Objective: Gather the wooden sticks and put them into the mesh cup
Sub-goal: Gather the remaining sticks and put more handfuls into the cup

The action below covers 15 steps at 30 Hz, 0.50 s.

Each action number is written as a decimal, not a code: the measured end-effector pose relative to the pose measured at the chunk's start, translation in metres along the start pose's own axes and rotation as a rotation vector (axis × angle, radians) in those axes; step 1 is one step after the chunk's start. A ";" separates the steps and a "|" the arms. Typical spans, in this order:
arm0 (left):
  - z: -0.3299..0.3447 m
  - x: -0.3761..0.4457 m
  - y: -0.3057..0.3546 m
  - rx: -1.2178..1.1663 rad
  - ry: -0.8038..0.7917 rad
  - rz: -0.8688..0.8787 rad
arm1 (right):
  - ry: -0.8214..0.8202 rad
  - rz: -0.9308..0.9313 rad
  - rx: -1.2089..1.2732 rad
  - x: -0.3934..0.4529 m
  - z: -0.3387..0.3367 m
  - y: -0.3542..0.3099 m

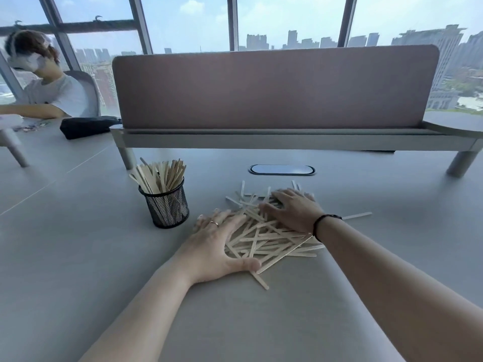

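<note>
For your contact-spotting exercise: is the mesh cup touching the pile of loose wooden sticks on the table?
Apart. The head view shows bare table between the mesh cup and the pile of loose wooden sticks, with the left hand at the pile's near edge.

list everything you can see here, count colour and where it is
loose wooden sticks: many, pale wood, piled on the table between the hands
mesh cup: one, black, left of the pile, holding upright sticks
table: one, grey
desk divider: one, dusty pink, behind the pile
pouch: one, black, far left
seated person: one, white shirt, far left
left hand: flat, ring, at pile's left edge
right hand: spread on the pile, black wristband
</note>
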State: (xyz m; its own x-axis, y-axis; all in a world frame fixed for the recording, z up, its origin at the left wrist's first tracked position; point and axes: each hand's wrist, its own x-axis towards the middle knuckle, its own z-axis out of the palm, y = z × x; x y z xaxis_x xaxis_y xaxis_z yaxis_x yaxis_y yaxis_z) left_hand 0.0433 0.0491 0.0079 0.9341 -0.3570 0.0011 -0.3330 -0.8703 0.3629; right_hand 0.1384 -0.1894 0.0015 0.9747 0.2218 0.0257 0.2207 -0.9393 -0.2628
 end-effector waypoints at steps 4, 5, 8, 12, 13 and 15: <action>0.007 0.007 -0.003 0.075 0.084 0.012 | 0.110 -0.017 0.020 -0.023 0.003 -0.009; 0.008 0.008 -0.004 0.089 0.107 0.014 | 0.141 -0.013 0.019 -0.030 0.004 -0.012; 0.009 0.006 -0.002 0.085 0.145 0.014 | 0.243 0.023 0.014 -0.050 0.006 -0.016; 0.008 -0.003 0.003 0.029 0.141 0.046 | 0.296 0.008 0.025 -0.074 0.008 -0.015; 0.008 -0.006 0.005 0.008 0.118 0.062 | 0.300 -0.005 0.031 -0.079 0.008 -0.014; 0.007 -0.013 0.009 -0.039 0.061 0.094 | 0.309 -0.018 0.055 -0.084 0.007 -0.013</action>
State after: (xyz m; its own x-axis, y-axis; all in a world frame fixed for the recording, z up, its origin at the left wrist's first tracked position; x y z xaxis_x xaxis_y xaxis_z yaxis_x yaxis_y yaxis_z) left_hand 0.0269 0.0437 0.0052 0.9055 -0.4138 0.0935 -0.4153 -0.8197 0.3944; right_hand 0.0533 -0.1939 -0.0045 0.9370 0.1403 0.3201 0.2438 -0.9186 -0.3111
